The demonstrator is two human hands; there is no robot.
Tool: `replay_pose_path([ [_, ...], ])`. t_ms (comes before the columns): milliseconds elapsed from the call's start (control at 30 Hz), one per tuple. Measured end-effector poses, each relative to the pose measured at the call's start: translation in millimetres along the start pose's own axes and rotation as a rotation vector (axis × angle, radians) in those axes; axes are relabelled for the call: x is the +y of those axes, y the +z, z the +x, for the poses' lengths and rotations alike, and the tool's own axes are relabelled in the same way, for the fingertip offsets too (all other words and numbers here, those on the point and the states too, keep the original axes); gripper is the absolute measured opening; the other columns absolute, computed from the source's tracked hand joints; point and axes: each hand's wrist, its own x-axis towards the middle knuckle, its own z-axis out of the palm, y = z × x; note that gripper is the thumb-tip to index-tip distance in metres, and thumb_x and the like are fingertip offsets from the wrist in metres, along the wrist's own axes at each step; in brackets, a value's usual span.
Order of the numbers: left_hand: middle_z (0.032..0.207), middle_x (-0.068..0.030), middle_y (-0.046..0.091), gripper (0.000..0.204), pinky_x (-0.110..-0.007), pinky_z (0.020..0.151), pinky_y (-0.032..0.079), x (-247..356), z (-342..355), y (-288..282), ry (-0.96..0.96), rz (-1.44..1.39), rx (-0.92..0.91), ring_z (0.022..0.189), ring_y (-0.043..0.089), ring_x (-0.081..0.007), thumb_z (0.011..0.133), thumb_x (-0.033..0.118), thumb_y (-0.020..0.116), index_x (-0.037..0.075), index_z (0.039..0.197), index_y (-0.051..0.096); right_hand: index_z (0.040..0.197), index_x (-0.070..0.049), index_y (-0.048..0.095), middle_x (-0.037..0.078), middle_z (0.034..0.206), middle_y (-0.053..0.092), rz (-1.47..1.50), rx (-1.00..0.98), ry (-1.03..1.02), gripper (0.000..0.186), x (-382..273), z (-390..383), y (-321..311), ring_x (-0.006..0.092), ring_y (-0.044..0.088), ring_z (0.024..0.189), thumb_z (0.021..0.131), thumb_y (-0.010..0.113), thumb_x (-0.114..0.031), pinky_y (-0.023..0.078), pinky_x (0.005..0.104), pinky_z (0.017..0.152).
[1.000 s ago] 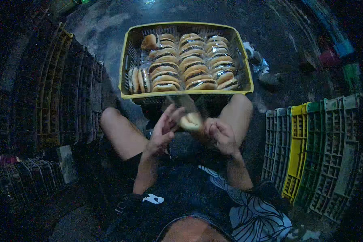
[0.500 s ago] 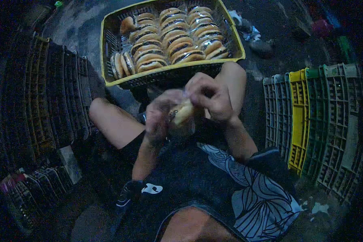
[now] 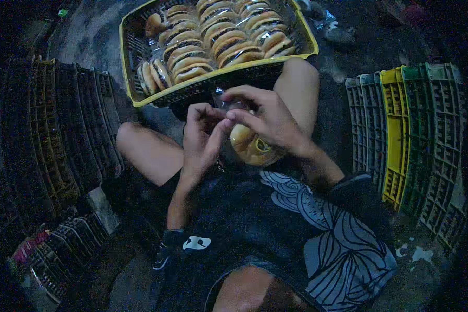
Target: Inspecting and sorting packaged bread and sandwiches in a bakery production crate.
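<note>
A golden bun (image 3: 247,143) in a clear plastic bag hangs in front of my lap, with a small printed mark on its wrapping. The bag's gathered end (image 3: 219,95) sticks up between my hands. My left hand (image 3: 203,138) is closed, its thumb and fingertips pinching the plastic. From the right, my right hand (image 3: 270,120) pinches the same part, thumb against the left thumb tip. Just beyond my hands stands a black crate with a yellow rim (image 3: 218,78), holding rows of bagged, dark-filled buns (image 3: 229,44).
Stacked dark crates (image 3: 67,125) rise at my left. Grey, yellow and green crates (image 3: 398,135) stand at my right. A smaller dark crate (image 3: 75,242) is at the lower left. Pale scraps (image 3: 421,254) lie on the floor at the lower right. My bent knees flank the work.
The bun has turned and now hangs lower and to the right, below my fingers. Both hands have come together at the bag's end. The view has shifted slightly.
</note>
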Motion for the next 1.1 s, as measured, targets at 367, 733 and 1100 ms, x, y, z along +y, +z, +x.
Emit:
replay_pose_path([
  [367,0.09,-0.0021,0.052,0.016,-0.024,0.076,0.035,-86.3,-19.5,-15.5,-0.947,-0.331,-0.523,0.084,0.047,-0.0102,0.08,0.016,0.048,0.002,0.081,0.054,0.096,-0.006,0.051,0.012,0.083,0.053,-0.236,-0.294,0.395,0.025,40.4,-58.6,21.0,0.0258,0.051,0.083,0.074,0.055,-0.014,0.041,0.0349,0.069],
  [733,0.079,-0.009,0.053,0.045,-0.026,0.068,0.04,-67.4,2.0,94.5,-0.043,0.014,0.034,0.075,0.05,-0.0158,0.082,0.041,0.045,-0.004,0.084,0.051,0.113,-0.001,0.034,0.004,0.087,0.049,0.226,0.794,0.216,0.052,55.7,-60.8,-12.4,0.0155,0.048,0.079,0.082,0.043,-0.042,0.04,0.0278,0.07],
  [1100,0.081,-0.0058,0.053,0.035,-0.025,0.068,0.04,-72.3,16.0,72.1,-0.266,0.061,0.317,0.076,0.048,-0.0121,0.085,0.032,0.043,-0.001,0.089,0.052,0.102,-0.001,0.044,0.018,0.094,0.055,-0.771,0.161,0.742,0.033,315.4,-63.0,-115.9,0.0319,0.053,0.079,0.08,0.049,-0.024,0.041,0.0383,0.071],
])
